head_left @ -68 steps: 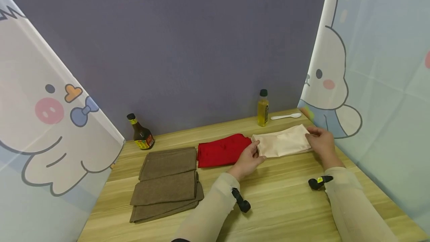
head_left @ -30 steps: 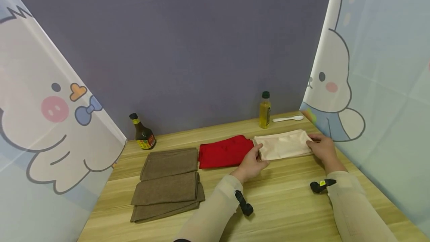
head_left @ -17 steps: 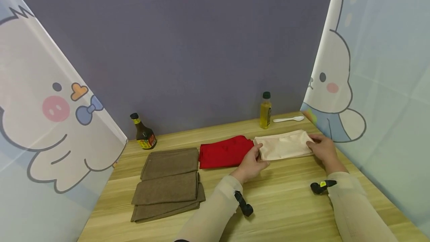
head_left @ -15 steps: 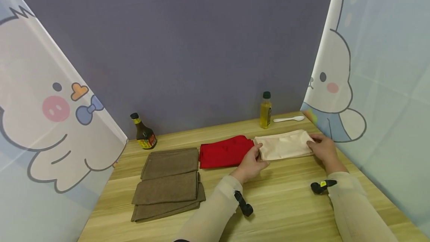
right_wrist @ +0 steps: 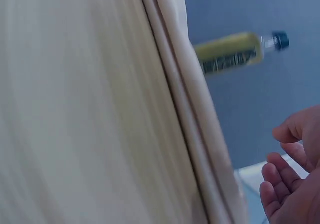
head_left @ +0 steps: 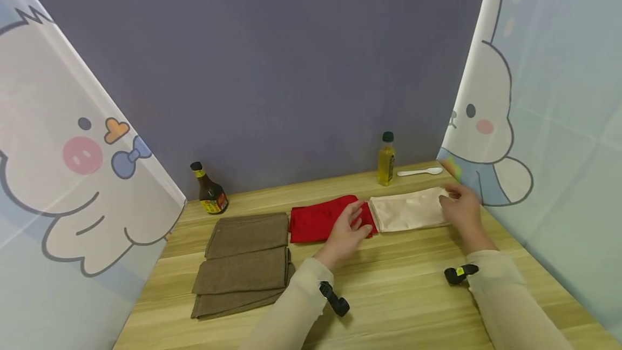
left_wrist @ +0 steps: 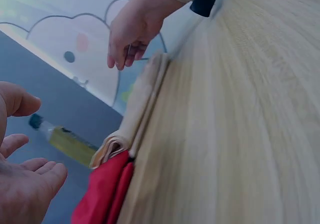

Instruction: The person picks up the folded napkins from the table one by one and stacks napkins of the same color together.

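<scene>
A folded cream satin cloth (head_left: 408, 210) lies flat at the right of the table, its left end meeting a folded red cloth (head_left: 313, 221). My left hand (head_left: 342, 235) hovers over the red cloth's right end, fingers spread and holding nothing; the left wrist view shows its fingers (left_wrist: 47, 176) apart from both cloths. Over the cream cloth's right end is my right hand (head_left: 464, 214). Its thumb and loosely bent fingers (right_wrist: 280, 176) have a gap between them and no fabric in it. Part of the cream cloth's right end is hidden behind this hand.
Folded brown cloths (head_left: 243, 271) lie at the left in two overlapping groups. A dark sauce bottle (head_left: 212, 196) stands at the back left. Behind the cream cloth are an oil bottle (head_left: 386, 162) and a white spoon (head_left: 420, 172). Printed curtains border both sides.
Both hands have let go of the cream cloth's ends. The left hand has moved left over the red cloth, and the right hand has lifted slightly. The cream cloth stays in place.
</scene>
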